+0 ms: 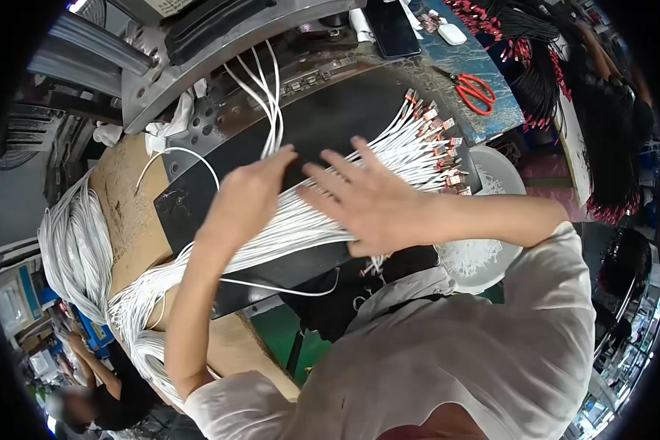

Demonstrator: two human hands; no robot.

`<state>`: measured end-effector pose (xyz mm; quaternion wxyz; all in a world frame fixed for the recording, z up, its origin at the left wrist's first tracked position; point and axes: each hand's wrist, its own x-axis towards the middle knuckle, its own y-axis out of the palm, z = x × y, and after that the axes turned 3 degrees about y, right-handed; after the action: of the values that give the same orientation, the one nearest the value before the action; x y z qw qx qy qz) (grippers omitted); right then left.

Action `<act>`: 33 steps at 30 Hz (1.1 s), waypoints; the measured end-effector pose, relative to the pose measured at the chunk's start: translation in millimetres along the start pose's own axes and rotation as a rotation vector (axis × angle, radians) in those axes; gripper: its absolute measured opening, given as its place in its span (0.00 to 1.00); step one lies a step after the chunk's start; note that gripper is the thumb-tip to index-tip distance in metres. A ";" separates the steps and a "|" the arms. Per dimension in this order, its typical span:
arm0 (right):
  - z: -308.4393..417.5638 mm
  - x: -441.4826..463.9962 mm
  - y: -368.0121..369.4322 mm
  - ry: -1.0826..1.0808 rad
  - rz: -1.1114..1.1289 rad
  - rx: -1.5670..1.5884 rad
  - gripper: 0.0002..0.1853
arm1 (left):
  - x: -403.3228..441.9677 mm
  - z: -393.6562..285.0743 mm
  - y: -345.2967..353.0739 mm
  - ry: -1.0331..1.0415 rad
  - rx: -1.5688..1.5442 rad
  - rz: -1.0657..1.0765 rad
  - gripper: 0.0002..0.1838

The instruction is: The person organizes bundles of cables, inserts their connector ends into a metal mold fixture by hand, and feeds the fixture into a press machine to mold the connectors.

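A thick bundle of white cables (pixel 301 222) lies across the black mat (pixel 330 110). Metal connectors (pixel 447 158) with orange-red parts tip its right end. My left hand (pixel 246 199), slightly blurred, is curled at the bundle's upper edge, closed around white cables that come down from the machine; its fingers are partly hidden. Over the bundle, my right hand (pixel 378 209) lies flat with its fingers spread, palm down. A single loose cable (pixel 293 291) trails from the bundle toward my body.
A metal machine (pixel 220 55) stands at the back left. Red-handled cutters (pixel 474 94) and a dark phone (pixel 391 29) lie at the back right. A white tub (pixel 502 172) holds white scraps. Coiled white cables (pixel 73 246) hang at left. Another person (pixel 103 400) sits at lower left.
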<state>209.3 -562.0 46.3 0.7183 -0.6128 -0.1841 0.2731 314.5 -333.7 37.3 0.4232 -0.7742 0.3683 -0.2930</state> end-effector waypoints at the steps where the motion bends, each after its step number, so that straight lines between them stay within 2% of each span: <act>1: -16.3 -13.2 -12.6 0.035 0.080 -0.050 0.51 | -7.4 22.0 -13.8 -0.038 0.072 -0.036 0.16; 2: -34.5 -27.0 -15.6 0.056 0.073 -0.045 0.52 | -13.1 39.0 -32.8 -0.331 0.247 0.041 0.15; 3: -54.3 -40.6 -19.6 0.089 0.074 -0.062 0.56 | -21.6 63.7 -44.0 -0.455 0.321 -0.020 0.13; 5: -91.6 -62.2 -38.5 0.191 0.106 -0.028 0.58 | -50.6 80.8 -49.3 -0.376 0.368 -0.072 0.15; 7: -107.4 -68.6 -36.1 0.121 0.094 0.021 0.58 | -56.4 30.3 -22.4 -0.259 0.317 -0.142 0.17; 9: -106.7 -68.7 -37.2 0.098 0.098 0.003 0.55 | -52.7 -19.5 2.6 -0.141 0.351 -0.088 0.18; 13: -121.1 -59.7 -54.5 -0.010 0.195 -0.037 0.52 | -30.5 -45.0 0.0 -0.284 0.065 -0.011 0.15; 14: -124.7 -48.7 -57.8 -0.052 0.160 -0.078 0.45 | -23.2 -42.2 -9.0 -0.340 -0.048 0.046 0.14; 15: -128.3 -31.1 -64.9 0.009 0.272 -0.035 0.42 | -18.2 -37.6 -13.3 -0.398 -0.163 0.104 0.14; 16: -131.5 -9.9 -73.8 0.072 0.381 0.008 0.40 | -14.3 -30.6 -14.4 -0.337 -0.204 0.123 0.11; 17: -132.7 7.4 -79.4 0.142 0.484 0.050 0.39 | -14.0 -30.1 -13.6 -0.248 -0.076 0.091 0.09; 19: -133.5 33.2 -73.5 0.206 0.538 0.255 0.37 | -11.5 -25.3 -8.2 -0.060 0.187 0.019 0.06; 20: -132.3 41.1 -66.8 0.234 0.563 0.360 0.37 | -11.3 -20.6 0.6 0.006 0.198 -0.180 0.03; 21: -125.0 42.4 -59.3 0.140 0.458 0.569 0.34 | -13.8 -17.5 5.3 -0.072 0.160 -0.308 0.03; 23: -107.7 42.8 -34.8 -0.045 0.196 0.794 0.25 | -22.7 -15.2 7.4 -0.227 0.082 -0.570 0.03; 24: -102.3 41.5 -35.8 -0.049 0.125 0.701 0.21 | -27.2 -16.2 4.3 -0.313 -0.057 -0.686 0.04; 25: -103.9 40.7 -46.5 0.070 0.208 0.685 0.20 | -33.0 -14.6 0.6 -0.403 -0.078 -0.774 0.05; 27: -110.8 30.4 -83.3 0.315 0.382 0.653 0.20 | -33.2 -18.0 -5.9 -0.424 -0.076 -0.726 0.05; 29: -129.0 14.0 -103.1 0.372 0.419 0.644 0.17 | -21.8 -10.4 -2.7 -0.043 0.247 -0.647 0.06; 30: -135.3 6.7 -104.6 0.356 0.353 0.720 0.16 | -17.3 -8.9 -0.3 0.015 0.258 -0.643 0.08; 33: -161.6 -12.7 -87.6 0.278 0.182 0.706 0.17 | -13.7 -18.1 -15.3 -0.483 -0.238 -0.407 0.11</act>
<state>310.8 -704.6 103.8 0.8759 -0.3730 0.0756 0.2965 297.9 -324.7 57.2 0.3376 -0.9229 0.1272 -0.1346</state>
